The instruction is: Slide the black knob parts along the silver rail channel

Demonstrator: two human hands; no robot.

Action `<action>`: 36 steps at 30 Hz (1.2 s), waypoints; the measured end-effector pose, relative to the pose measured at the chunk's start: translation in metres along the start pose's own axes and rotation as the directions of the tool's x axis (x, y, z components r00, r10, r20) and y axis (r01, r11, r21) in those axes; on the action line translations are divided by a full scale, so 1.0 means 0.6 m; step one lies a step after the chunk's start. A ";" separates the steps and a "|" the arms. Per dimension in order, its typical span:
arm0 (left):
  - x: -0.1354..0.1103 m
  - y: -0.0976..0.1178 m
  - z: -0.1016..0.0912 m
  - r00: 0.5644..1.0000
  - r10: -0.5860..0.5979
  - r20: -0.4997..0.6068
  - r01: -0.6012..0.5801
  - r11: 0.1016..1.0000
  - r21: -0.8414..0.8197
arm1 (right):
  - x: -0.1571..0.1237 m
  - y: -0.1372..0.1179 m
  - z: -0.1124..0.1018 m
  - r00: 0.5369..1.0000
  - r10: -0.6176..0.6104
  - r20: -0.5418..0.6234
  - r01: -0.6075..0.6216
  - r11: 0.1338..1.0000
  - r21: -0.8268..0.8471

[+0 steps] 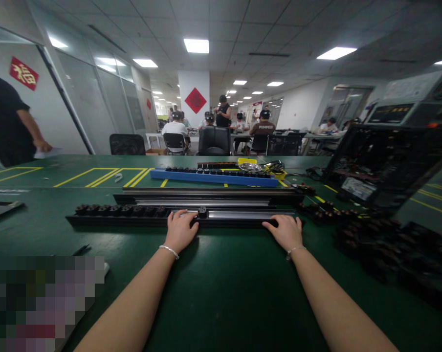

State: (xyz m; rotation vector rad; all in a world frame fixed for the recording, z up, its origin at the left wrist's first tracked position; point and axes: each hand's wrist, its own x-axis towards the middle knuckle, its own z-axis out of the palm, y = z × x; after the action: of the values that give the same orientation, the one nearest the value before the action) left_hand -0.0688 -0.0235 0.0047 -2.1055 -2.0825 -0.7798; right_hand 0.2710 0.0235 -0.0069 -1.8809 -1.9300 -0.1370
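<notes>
Bright ceiling panels (196,45) light the room evenly, while the green bench (221,274) stays dim with soft shadows. Wide-angle distortion bends the edges; the dark parts (389,249) at right blur, and a lower-left patch is pixelated

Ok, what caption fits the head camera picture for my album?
Left hand and right hand rest on a long black rail on a green table.
</notes>
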 end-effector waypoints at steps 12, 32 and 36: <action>0.000 -0.002 0.005 0.999 0.035 0.016 -0.035 0.999 0.009 | -0.001 -0.003 -0.003 1.000 -0.004 0.005 0.004 1.000 -0.011; -0.002 0.000 0.006 0.998 0.058 0.036 -0.059 0.998 0.022 | 0.001 0.001 0.001 1.000 -0.011 -0.006 0.011 1.000 0.003; -0.003 -0.002 0.009 0.997 0.076 0.034 -0.077 0.997 0.026 | 0.001 0.000 0.000 1.000 -0.011 -0.005 0.011 1.000 -0.003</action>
State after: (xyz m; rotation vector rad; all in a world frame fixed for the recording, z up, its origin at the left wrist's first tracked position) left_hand -0.0680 -0.0229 -0.0010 -2.1837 -2.0029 -0.7074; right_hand 0.2712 0.0238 -0.0067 -1.8705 -1.9388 -0.1479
